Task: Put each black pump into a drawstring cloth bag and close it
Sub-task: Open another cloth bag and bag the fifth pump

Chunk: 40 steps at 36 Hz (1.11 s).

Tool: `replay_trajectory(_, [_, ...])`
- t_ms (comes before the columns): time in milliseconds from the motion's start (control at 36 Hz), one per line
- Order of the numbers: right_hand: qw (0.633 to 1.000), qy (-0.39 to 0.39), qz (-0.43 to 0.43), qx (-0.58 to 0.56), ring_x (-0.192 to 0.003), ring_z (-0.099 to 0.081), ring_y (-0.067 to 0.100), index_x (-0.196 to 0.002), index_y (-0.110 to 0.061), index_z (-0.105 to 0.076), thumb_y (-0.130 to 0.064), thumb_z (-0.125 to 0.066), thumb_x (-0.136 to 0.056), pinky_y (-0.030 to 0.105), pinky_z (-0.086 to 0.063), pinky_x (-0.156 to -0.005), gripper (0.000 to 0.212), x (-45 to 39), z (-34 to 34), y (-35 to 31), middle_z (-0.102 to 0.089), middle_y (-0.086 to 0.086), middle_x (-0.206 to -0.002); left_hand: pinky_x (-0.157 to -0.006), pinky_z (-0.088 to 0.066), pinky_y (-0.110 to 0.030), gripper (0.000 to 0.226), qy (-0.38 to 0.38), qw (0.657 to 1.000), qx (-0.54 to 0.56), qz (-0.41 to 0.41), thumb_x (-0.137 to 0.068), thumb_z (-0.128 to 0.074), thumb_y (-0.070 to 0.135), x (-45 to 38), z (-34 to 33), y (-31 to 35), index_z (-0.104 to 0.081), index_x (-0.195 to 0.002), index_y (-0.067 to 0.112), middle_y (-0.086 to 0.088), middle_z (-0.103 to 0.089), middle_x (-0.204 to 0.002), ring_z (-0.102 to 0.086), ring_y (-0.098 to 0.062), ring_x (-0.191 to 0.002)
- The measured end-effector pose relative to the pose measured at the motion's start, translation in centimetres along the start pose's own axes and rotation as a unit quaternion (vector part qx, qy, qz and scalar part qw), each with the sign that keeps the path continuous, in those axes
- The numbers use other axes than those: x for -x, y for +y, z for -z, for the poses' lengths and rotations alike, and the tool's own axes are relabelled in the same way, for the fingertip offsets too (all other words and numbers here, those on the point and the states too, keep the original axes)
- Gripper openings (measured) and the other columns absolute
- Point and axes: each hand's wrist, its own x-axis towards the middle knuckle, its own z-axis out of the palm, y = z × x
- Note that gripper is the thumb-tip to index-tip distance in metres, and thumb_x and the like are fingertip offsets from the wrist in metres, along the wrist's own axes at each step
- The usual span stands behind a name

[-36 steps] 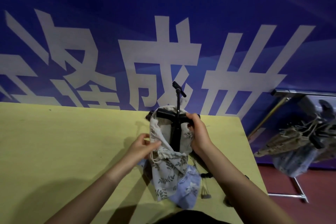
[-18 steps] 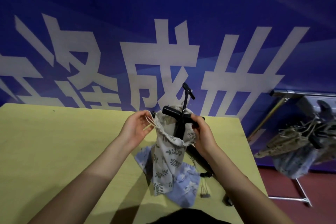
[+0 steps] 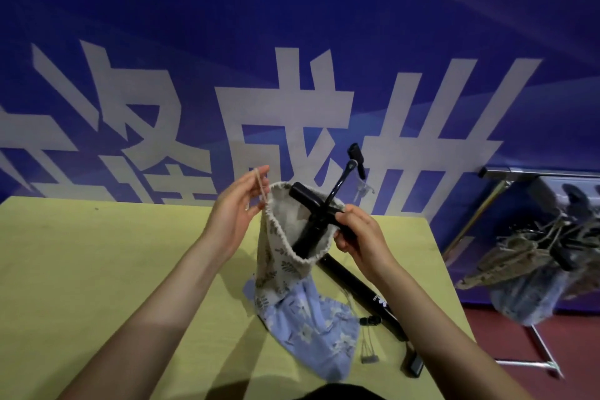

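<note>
Head camera: a person held a leaf-print drawstring bag (image 3: pixel 281 257) upright above a yellow table (image 3: pixel 97 270), a black pump (image 3: pixel 313 227) standing in its open mouth with the T-handle and hose above the rim. The left hand (image 3: pixel 237 214) pinched the pale drawstring (image 3: pixel 261 187) at the bag's left edge — fingers curled round the cord, which rose in a loop above them. The right hand (image 3: pixel 357 237) gripped the right end of the pump's handle together with the bag's rim. A blue floral bag (image 3: pixel 318 328) lay beneath the held bag, and a second black pump (image 3: pixel 363 295) lay on the table just right of it. A metal rack (image 3: pixel 532 257) of filled bags stood well apart, off the table's right side — against a blue banner (image 3: pixel 292 26).
</note>
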Motion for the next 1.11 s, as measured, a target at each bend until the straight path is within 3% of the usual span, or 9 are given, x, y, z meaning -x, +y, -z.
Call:
replay_trajectory(111, [0.999, -0.029, -0.007, 0.012, -0.044, -0.043, 0.015, -0.075, -0.01, -0.047, -0.006, -0.056, -0.089, 0.022, -0.033, -0.043, 0.017, -0.2, -0.7, -0.1, -0.047, -0.001, -0.053, -0.094, -0.046, -0.025, 0.039, -0.055, 0.984, -0.167, -0.003, -0.094, -0.052, 0.039, 0.0, -1.1, -1.6, -0.047, -0.133, 0.043, 0.016, -0.062, -0.122, -0.056, -0.002, -0.115])
replay_trajectory(194, [0.998, -0.046, -0.026, 0.02, -0.044, -0.046, 0.014, -0.085, -0.007, -0.048, -0.012, -0.056, -0.09, 0.021, -0.036, -0.043, 0.01, -0.2, -1.1, 0.3, -0.048, 0.005, -0.061, -0.067, -0.052, -0.018, 0.023, -0.068, 0.968, -0.242, -0.016, -0.097, -0.054, 0.026, 0.4, -2.3, -2.6, -0.057, -0.115, 0.04, 0.024, -0.062, -0.103, -0.063, 0.001, -0.085])
replay_trajectory(278, [0.996, -0.037, -0.081, -0.031, -0.044, -0.046, 0.017, -0.087, -0.007, -0.048, -0.03, -0.043, -0.099, 0.024, -0.034, -0.045, 0.026, -0.1, -1.1, 0.4, -0.05, 0.007, -0.058, -0.05, -0.044, -0.019, 0.008, -0.037, 0.971, -0.237, -0.024, -0.097, -0.055, 0.017, 0.3, -2.5, -3.1, -0.058, -0.094, 0.023, 0.007, -0.06, -0.083, -0.056, -0.003, -0.056])
replay_trajectory(389, [0.984, -0.052, -0.126, -0.112, -0.05, -0.045, 0.016, -0.094, -0.007, -0.049, -0.043, -0.042, -0.094, 0.027, -0.028, -0.052, 0.036, -0.4, -0.5, 0.8, -0.051, 0.007, -0.058, -0.047, -0.044, -0.019, 0.005, -0.013, 0.984, -0.178, -0.014, -0.096, -0.056, 0.012, -0.1, -1.9, -3.4, -0.057, -0.094, 0.016, 0.004, -0.059, -0.085, -0.06, -0.009, -0.057])
replay_trajectory(500, [0.982, -0.025, -0.136, -0.128, -0.049, -0.04, 0.014, -0.061, -0.011, -0.052, -0.026, -0.05, -0.094, 0.023, -0.032, -0.05, 0.036, -0.6, 0.1, 1.3, -0.048, 0.005, -0.056, -0.047, -0.044, -0.02, 0.006, 0.024, 0.986, -0.165, -0.021, -0.097, -0.054, 0.012, -0.3, -1.2, -3.5, -0.057, -0.093, 0.016, 0.005, -0.058, -0.079, -0.056, -0.007, -0.053])
replay_trajectory(611, [0.988, -0.02, -0.11, -0.11, -0.049, -0.039, 0.013, -0.071, -0.007, -0.053, -0.012, -0.059, -0.085, 0.019, -0.035, -0.047, 0.016, -0.7, 0.5, 1.6, -0.046, 0.004, -0.056, -0.048, -0.043, -0.02, 0.006, 0.056, 0.99, -0.127, -0.018, -0.096, -0.055, 0.014, -0.8, 0.3, -3.7, -0.058, -0.092, 0.019, 0.0, -0.059, -0.08, -0.059, -0.012, -0.057])
replay_trajectory(806, [0.988, 0.007, -0.068, 0.137, -0.058, -0.048, 0.013, -0.087, -0.003, -0.067, -0.002, -0.056, -0.091, 0.022, -0.04, -0.057, 0.012, -0.4, 1.7, 2.0, -0.058, 0.002, -0.065, -0.05, -0.042, -0.022, 0.002, 0.081, 0.99, -0.115, -0.024, -0.096, -0.056, 0.018, -1.1, 1.3, -4.1, -0.057, -0.096, 0.02, -0.001, -0.059, -0.085, -0.06, -0.012, -0.06])
replay_trajectory(889, [0.96, 0.053, -0.022, 0.273, -0.071, -0.057, 0.01, -0.079, -0.02, -0.072, -0.006, -0.055, -0.093, 0.025, -0.046, -0.067, 0.026, -0.2, 1.9, 1.8, -0.066, -0.007, -0.075, -0.049, -0.042, -0.021, 0.002, 0.081, 0.988, -0.126, -0.032, -0.096, -0.056, 0.018, -1.0, 1.1, -4.2, -0.057, -0.097, 0.019, -0.001, -0.059, -0.085, -0.06, -0.012, -0.06])
replay_trajectory(1111, [0.936, 0.165, 0.012, 0.31, -0.052, -0.059, 0.008, -0.074, -0.006, -0.069, -0.018, -0.072, -0.085, 0.023, -0.049, -0.055, 0.016, -0.3, 3.5, 0.6, -0.068, 0.002, -0.067, -0.048, -0.04, -0.017, 0.005, 0.083, 0.98, -0.178, -0.045, -0.095, -0.059, 0.019, -1.0, 0.4, -4.2, -0.058, -0.094, 0.024, 0.003, -0.061, -0.083, -0.057, -0.005, -0.056])
